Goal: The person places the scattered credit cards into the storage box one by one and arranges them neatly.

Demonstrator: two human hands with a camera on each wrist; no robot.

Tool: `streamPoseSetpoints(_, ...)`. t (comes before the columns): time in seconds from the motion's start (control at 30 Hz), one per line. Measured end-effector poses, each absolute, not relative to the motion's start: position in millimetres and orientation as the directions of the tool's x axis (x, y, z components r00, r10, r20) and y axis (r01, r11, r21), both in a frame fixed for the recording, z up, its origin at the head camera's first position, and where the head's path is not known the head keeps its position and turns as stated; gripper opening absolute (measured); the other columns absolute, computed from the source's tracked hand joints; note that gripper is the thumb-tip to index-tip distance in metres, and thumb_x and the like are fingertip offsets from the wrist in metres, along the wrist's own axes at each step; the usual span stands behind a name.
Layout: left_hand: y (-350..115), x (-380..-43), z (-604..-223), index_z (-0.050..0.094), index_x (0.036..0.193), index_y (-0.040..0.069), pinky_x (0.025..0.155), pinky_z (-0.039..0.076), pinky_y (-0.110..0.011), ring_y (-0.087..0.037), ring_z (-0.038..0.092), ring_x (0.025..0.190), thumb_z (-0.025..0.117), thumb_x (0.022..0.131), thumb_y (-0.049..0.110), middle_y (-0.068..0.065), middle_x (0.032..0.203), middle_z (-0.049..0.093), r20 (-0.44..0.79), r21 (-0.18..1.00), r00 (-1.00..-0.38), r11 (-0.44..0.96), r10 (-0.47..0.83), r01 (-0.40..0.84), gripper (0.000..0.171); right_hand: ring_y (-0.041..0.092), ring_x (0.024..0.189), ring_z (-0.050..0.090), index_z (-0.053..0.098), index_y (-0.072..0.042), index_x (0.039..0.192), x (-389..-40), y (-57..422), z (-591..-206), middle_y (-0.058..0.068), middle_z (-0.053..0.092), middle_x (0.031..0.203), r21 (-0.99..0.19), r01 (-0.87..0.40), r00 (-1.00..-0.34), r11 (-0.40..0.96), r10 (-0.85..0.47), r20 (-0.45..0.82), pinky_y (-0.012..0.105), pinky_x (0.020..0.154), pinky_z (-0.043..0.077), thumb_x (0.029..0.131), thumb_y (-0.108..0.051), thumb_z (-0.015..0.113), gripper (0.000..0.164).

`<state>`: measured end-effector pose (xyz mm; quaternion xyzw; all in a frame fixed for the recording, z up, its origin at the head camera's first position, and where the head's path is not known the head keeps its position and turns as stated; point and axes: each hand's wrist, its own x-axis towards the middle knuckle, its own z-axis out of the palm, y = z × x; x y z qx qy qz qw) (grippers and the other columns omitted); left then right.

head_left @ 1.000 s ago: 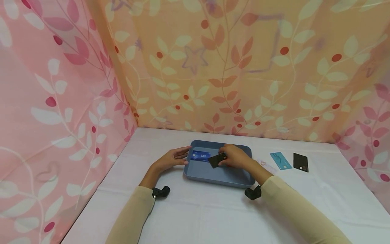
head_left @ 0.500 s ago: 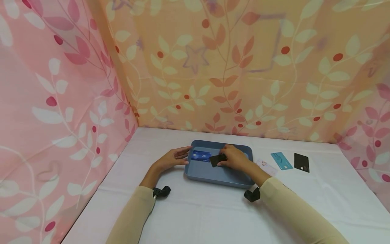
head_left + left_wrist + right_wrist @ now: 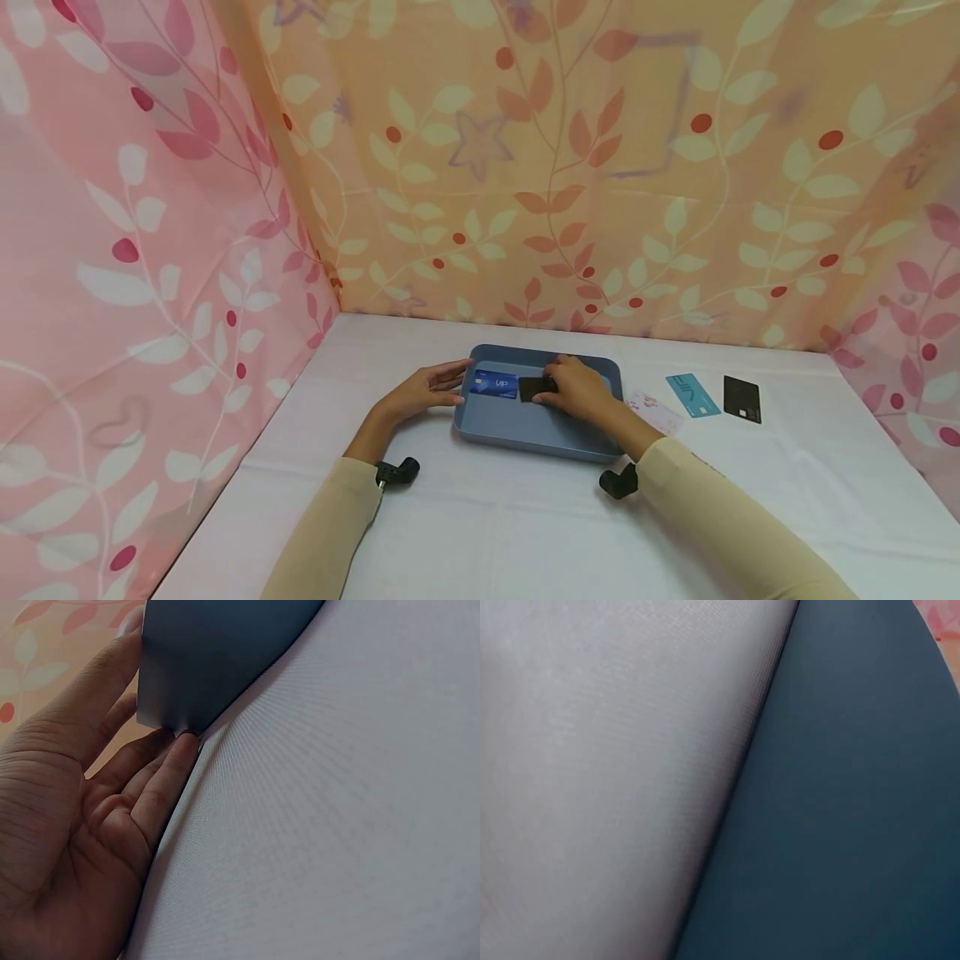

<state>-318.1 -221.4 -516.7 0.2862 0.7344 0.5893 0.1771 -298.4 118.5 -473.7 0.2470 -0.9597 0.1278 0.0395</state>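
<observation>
A blue-grey tray [image 3: 540,437] lies on the white table. Flat in its left part is a blue VIP card [image 3: 495,384]. My right hand [image 3: 581,387] reaches into the tray and pinches a black card [image 3: 534,388], its left edge close beside the blue card. The rest of the black card is hidden behind the fingers. At the tray's left end, my left hand [image 3: 420,392] touches the outer wall with relaxed fingers. In the left wrist view those fingers [image 3: 161,791] meet the wall low down, near the tablecloth. The right wrist view shows only the tray's wall [image 3: 847,795] and cloth.
Right of the tray, a pale card with a floral print [image 3: 654,411] lies partly behind the right forearm. Beyond it are a light blue card [image 3: 693,395] and another black card [image 3: 742,400]. Patterned cloth walls [image 3: 525,167] stand at the back and sides.
My right hand has turned the black card from a slant to nearly level, lining it up beside the blue card. The left hand and the tray have stayed in place.
</observation>
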Motion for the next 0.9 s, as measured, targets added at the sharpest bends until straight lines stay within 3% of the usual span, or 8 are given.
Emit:
streamPoseSetpoints(0.8,-220.9,-316.6,-514.1,0.039,0.158,0.015,0.116,0.037,-0.034,-0.022,0.038,0.147,0.076,0.092,0.009,-0.004,0.162,0.036,0.063,0.966,-0.784,0.160,0.618,0.203,0.076,0.023,0.084,0.059,0.074,-0.004,0.108,-299.1,114.5,-471.8,0.010,0.064,0.099,-0.225,-0.424,-0.905,0.877,-0.399,0.151,0.041,0.067,0.058,0.086,-0.056,0.076,0.056)
streamPoseSetpoints(0.9,-220.1,-317.1,-513.6,0.040,0.157,0.017,0.116,0.037,-0.034,-0.021,0.039,0.146,0.076,0.092,0.009,-0.002,0.162,0.037,0.061,0.966,-0.784,0.161,0.618,0.202,0.075,0.026,0.091,0.063,0.073,-0.003,0.112,-301.1,120.2,-464.2,0.013,0.066,0.105,-0.265,-0.420,-0.907,0.868,-0.391,0.155,0.047,0.076,0.060,0.091,-0.051,0.072,0.051)
